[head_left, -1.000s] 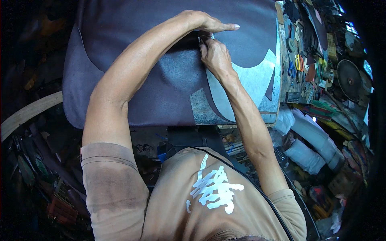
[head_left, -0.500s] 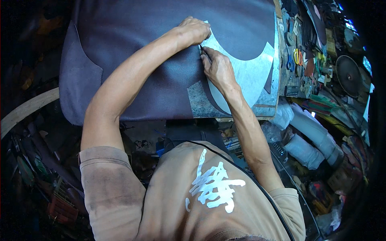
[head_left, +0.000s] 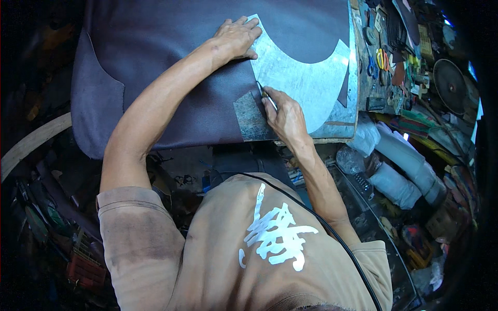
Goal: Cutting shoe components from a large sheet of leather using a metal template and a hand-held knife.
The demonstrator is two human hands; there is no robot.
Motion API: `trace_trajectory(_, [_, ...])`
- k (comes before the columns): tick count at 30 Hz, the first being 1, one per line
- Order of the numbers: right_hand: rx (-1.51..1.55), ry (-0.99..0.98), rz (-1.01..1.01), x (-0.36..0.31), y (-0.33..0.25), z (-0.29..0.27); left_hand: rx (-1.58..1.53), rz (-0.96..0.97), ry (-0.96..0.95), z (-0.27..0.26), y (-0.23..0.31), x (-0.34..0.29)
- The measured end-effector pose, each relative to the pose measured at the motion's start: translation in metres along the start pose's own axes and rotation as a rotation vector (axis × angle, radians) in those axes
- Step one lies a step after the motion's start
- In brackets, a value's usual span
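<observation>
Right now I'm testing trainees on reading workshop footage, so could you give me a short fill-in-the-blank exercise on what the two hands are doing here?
1. The left hand lies flat, pressing down the dark ____ sheet.
2. The right hand pinches a thin ____ at the curved edge of the sheet.
3. The pale grey curved template lies on the person's ____ side of the dark sheet.
4. Scissors with ____ handles lie among the tools right of the worktable.

Missing words: leather; blade; right; orange

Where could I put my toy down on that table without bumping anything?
The dark sheet is bare left of the left hand, and again between the pale curved template and the table's far edge. The right edge is crowded with scissors and small tools. The right hand blocks the near edge.
</observation>
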State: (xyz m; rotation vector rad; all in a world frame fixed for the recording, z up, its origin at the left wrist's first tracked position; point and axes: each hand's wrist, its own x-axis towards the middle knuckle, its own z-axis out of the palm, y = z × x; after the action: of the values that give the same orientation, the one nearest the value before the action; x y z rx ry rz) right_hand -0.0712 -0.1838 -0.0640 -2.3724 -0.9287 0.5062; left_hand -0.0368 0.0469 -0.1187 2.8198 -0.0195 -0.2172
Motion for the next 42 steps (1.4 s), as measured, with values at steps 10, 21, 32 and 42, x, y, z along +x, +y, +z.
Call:
trace_trajectory(10, [-0.009,-0.074,0.034,-0.059,0.013,-0.020,0.061,0.009,0.013,0.001,0.001,-0.001])
trace_trajectory(21, [-0.038,-0.084,-0.035,-0.065,0.027,-0.015,0.360,-0.019,-0.232,0.006,0.165,-0.028])
trace_trajectory(32, [-0.092,-0.209,-0.087,-0.088,0.057,-0.046,0.238,-0.183,-0.271,0.020,0.170,-0.030])
trace_trajectory(42, [-0.157,-0.349,-0.156,-0.093,0.087,-0.083,0.247,-0.223,-0.153,0.031,0.172,-0.037])
